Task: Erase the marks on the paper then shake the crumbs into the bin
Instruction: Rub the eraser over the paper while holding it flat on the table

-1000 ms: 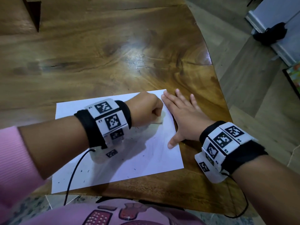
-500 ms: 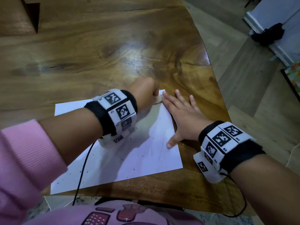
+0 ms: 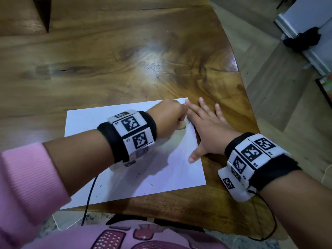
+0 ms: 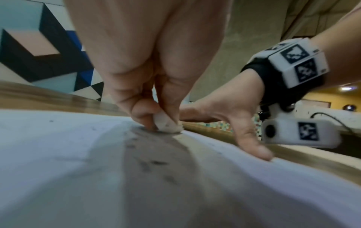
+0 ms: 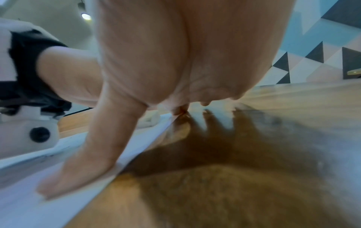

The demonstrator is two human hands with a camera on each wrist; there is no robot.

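A white sheet of paper (image 3: pixel 86 123) lies near the front edge of the wooden table (image 3: pixel 125 60), with small dark eraser crumbs (image 4: pixel 156 162) scattered over it. My left hand (image 3: pixel 172 119) pinches a white eraser (image 4: pixel 168 123) and presses it onto the paper near its far right corner. My right hand (image 3: pixel 206 123) lies flat with straight fingers across the paper's right edge, its thumb (image 5: pixel 78 169) on the sheet. Faint pencil marks (image 3: pixel 172 164) show on the paper's right half. No bin is in view.
The table's right edge (image 3: pixel 239 69) curves away beside my right hand, with wooden floor (image 3: pixel 269 105) beyond. A black cable (image 3: pixel 89 194) hangs from my left wrist over the paper's front edge. A dark object (image 3: pixel 301 40) lies on the floor at the far right.
My left hand with the eraser has rubbed back and forth near the paper's far right corner, going away from me and then back a little. The right hand has stayed flat on the paper's edge.
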